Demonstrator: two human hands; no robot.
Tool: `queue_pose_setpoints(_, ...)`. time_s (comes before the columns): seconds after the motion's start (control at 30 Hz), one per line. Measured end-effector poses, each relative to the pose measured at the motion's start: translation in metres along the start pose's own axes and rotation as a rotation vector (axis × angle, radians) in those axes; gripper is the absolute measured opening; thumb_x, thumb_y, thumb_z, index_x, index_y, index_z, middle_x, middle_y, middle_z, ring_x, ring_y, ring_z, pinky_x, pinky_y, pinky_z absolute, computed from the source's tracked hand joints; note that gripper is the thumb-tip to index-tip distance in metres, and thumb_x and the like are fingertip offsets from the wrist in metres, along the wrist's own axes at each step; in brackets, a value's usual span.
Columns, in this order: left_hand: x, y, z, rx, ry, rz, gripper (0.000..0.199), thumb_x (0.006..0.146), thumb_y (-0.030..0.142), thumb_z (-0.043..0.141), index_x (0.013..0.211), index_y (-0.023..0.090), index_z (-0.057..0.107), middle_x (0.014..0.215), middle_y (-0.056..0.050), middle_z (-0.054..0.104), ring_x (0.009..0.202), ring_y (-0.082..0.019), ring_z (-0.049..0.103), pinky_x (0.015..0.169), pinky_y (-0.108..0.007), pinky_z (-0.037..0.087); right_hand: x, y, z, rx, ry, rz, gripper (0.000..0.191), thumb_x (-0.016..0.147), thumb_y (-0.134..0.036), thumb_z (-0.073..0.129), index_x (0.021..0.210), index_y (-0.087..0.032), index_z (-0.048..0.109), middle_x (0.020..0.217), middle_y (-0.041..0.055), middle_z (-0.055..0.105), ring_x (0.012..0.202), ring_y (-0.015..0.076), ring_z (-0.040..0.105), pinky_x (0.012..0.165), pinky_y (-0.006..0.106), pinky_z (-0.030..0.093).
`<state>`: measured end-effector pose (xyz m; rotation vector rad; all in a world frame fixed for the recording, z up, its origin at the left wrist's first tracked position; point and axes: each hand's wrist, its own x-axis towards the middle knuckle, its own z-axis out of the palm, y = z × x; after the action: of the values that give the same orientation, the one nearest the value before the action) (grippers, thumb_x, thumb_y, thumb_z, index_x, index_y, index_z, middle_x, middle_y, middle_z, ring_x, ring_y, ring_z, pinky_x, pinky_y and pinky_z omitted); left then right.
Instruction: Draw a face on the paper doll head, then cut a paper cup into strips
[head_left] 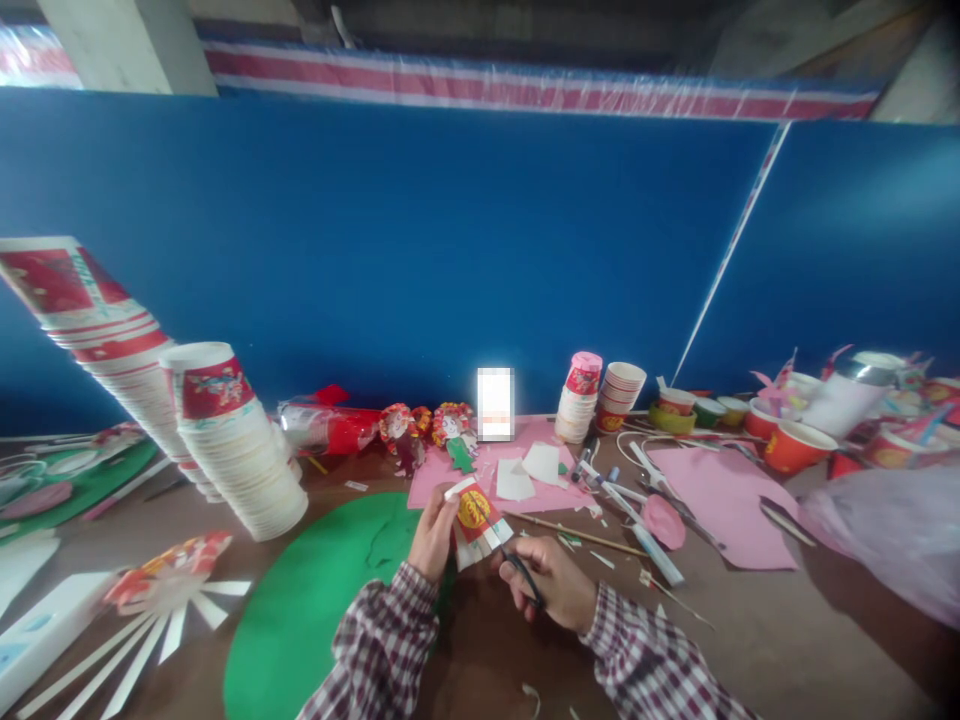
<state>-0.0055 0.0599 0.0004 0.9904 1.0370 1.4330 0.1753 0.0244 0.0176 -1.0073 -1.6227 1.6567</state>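
Note:
My left hand [433, 533] pinches a red and white paper cup [474, 510] with a yellow round emblem, its lower edge cut into strips. My right hand [555, 578] is closed round the black handles of a pair of scissors [524, 575]. The scissor blades lie up against the cup, partly over its printed side. Beneath my left forearm is a green round sheet [315, 600]. Just beyond the cup, white paper pieces [516, 479] lie on a pink sheet [431, 480].
Tall stacks of paper cups [244, 440] stand at the left, shorter cup stacks [576, 412] behind. A cut cup with splayed strips [172, 590] lies front left. Paper figures [453, 430] stand at the back. Right: a glue stick [660, 555], another pair of scissors [690, 520], bowls [799, 447], a plastic bag [892, 530].

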Motion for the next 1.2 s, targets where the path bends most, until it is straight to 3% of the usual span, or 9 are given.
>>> queue_pose_setpoints(0.77,-0.001,0.005,0.002,-0.030,-0.022,-0.020,0.037,0.070,0.043,0.065,0.095,0.016,0.063,0.087,-0.005,0.067,0.077,-0.018,0.060,0.070,-0.027,0.046,0.002,0.007,-0.003,0.064,0.012,0.028,0.042,0.070,-0.046,0.067,0.091,-0.010,0.061,0.051,-0.0025,0.057,0.040,0.0080,0.052,0.040,0.017,0.041)
queue_pose_setpoints(1.2,-0.001,0.004,0.002,-0.025,-0.050,-0.016,0.039,0.070,0.044,0.064,0.097,0.016,0.062,0.086,-0.005,0.066,0.074,-0.018,0.060,0.068,-0.027,0.046,0.005,0.015,-0.004,0.047,0.068,0.006,0.044,0.071,-0.051,0.064,0.089,-0.010,0.063,0.050,-0.0035,0.053,0.039,0.0068,0.047,0.036,0.017,0.038)
